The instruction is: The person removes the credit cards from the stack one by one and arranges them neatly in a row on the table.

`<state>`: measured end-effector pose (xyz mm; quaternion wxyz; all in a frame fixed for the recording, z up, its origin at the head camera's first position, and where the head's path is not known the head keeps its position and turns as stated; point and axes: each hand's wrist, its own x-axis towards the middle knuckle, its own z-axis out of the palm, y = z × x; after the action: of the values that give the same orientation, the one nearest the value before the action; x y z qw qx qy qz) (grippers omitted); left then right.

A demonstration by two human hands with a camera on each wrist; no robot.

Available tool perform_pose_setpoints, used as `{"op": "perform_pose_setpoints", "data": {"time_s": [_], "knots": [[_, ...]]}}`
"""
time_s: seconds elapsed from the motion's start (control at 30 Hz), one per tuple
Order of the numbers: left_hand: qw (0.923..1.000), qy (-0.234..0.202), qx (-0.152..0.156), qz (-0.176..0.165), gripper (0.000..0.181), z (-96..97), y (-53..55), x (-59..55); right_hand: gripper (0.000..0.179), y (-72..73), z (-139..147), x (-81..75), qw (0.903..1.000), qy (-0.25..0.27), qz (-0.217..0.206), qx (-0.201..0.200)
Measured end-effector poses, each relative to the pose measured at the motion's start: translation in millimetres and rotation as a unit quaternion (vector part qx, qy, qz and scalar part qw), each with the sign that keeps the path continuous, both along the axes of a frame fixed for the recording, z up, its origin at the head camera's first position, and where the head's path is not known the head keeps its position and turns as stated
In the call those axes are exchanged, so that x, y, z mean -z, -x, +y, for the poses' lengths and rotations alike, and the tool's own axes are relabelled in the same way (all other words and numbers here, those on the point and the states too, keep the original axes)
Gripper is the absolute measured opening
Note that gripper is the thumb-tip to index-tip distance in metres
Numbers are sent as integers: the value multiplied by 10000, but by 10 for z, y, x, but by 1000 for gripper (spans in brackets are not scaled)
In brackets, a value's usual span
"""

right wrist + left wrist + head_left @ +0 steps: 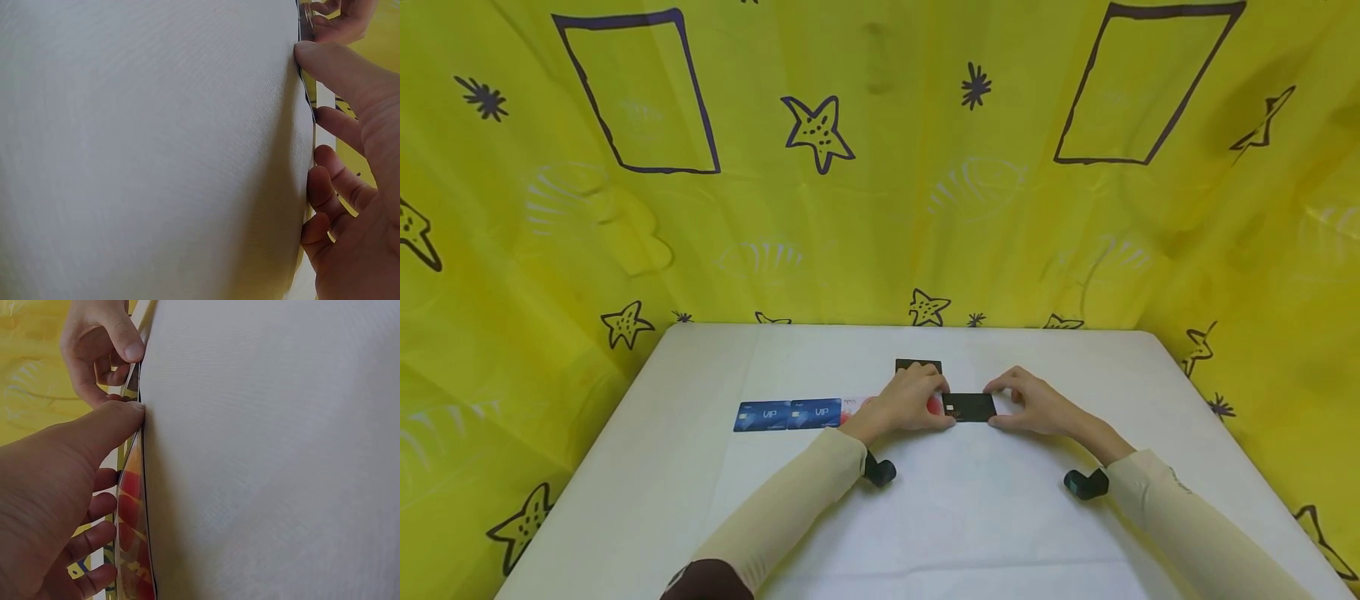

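Note:
A black card (968, 407) with a small chip lies on the white table, between the two hands. My left hand (904, 403) pinches its left end, thumb at the near corner and forefinger at the far one. At the right end my right hand (1036, 407) does the same, the other fingers loosely bent in the right wrist view. Behind the left hand, a second black card (917, 363) is partly covered. Two blue VIP cards (763, 416) lie side by side to the left. Beside them, a white and red card (852, 407) is mostly hidden by the left hand.
The white table (1000, 517) has rounded far corners. A yellow curtain (880, 225) with starfish and fish drawings hangs around its back and sides. Dark wrist cameras (880, 472) sit below both wrists, close above the tabletop.

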<state>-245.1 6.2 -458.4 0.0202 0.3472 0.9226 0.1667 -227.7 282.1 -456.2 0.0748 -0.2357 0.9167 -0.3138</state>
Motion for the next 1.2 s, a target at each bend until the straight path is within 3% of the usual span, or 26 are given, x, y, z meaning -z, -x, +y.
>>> {"op": "perform_pose_setpoints", "data": {"time_s": [0.33, 0.6, 0.9, 1.2], "knots": [[9994, 26, 138, -325, 55, -20, 35, -43, 49, 28, 31, -32, 9993, -218, 70, -285], [9976, -183, 121, -661, 61, -140, 130, -169, 54, 50, 37, -152, 9970, -326, 195, -673], [9985, -457, 50, -303, 56, -422, 223, -402, 59, 102, 47, -335, 9959, -540, 57, -721], [9967, -697, -232, -351, 54, -713, 266, -515, 62, 154, 67, -447, 9958, -525, 179, -724]]}}
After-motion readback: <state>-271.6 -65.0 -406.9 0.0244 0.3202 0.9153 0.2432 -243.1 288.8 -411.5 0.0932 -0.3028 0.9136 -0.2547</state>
